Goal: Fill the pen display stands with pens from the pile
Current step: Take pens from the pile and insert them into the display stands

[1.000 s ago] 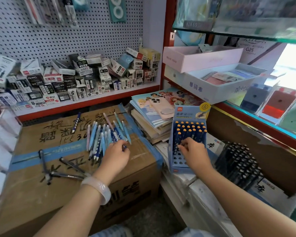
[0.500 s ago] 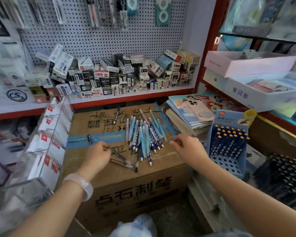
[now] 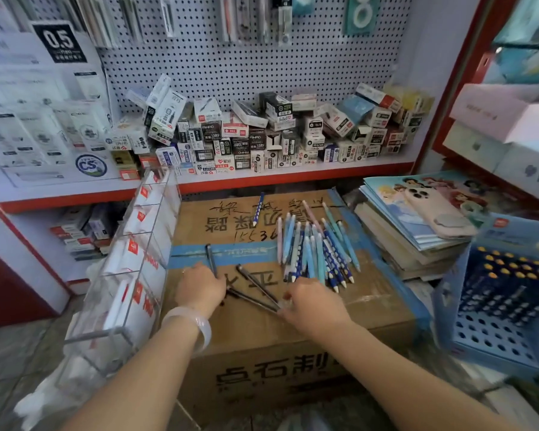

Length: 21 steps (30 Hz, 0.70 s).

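A white pegboard wall (image 3: 262, 63) stands at the back, and the shelf (image 3: 293, 175) under it carries many small boxes of refills (image 3: 262, 135). In front of it is a big cardboard box (image 3: 277, 306) with blue tape (image 3: 240, 251) across its top. At the right, a blue pen display stand (image 3: 495, 306) leans; its upper holes are filled with dark pens with yellow tips, the lower holes are free. At the left stands a clear acrylic rack (image 3: 128, 275). A stack of notebooks (image 3: 411, 231) with a phone (image 3: 439, 213) on top lies beside the carton. The pile of blue and pink pens (image 3: 315, 247) lies on the carton, toward its right. Near the front edge lie three dark pens (image 3: 255, 287). The left hand (image 3: 203, 289), with a pale bangle (image 3: 189, 323) on the wrist, rests curled on one dark pen. The right hand (image 3: 311, 306) pinches the near ends of the two others.
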Available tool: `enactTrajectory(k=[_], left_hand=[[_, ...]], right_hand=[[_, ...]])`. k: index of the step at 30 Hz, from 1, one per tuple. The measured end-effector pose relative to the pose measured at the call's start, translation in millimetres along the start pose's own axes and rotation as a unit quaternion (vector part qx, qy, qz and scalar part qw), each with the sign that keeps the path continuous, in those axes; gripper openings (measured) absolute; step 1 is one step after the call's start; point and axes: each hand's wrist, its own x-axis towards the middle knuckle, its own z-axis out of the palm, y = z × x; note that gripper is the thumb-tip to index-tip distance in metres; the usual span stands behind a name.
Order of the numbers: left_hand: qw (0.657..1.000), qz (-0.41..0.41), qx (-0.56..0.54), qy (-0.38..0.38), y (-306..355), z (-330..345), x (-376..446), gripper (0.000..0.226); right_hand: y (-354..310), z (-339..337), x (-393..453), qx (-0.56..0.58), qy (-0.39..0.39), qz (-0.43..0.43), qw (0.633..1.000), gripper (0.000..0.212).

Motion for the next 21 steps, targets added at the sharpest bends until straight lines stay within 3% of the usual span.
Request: enactTrajectory(k=[3, 8, 13, 16, 19, 21], left_hand=[[1.0, -0.008, 0.007, 0.004, -3, 5, 10, 0.032], [0.999, -0.002, 0.048, 0.008, -9, -1, 15, 0.027], [0.996, 0.032, 0.081, -0.035, -2, 3, 4, 0.034], [0.994, 0.059, 0.088, -0.017, 13, 10, -4, 0.045], [0.992, 0.06, 0.109, -0.026, 32, 16, -8, 0.055], [0.99, 0.066, 0.112, -0.055, 45, 19, -7, 0.046]], right_hand=[[-10, 11, 10, -0.034, -0.022, 0.005, 0.999, 0.037], [-14, 19, 23, -0.019, 0.019, 0.03, 0.999, 0.022], [-27, 24, 37, 0.058, 0.018, 0.05, 0.997, 0.019], [-31, 24, 38, 0.115, 0.013, 0.038, 0.993, 0.027], [-19, 16, 31, 0.161, 0.066, 0.04, 0.984, 0.027], [-3, 6, 24, 0.184, 0.103, 0.05, 0.976, 0.025]])
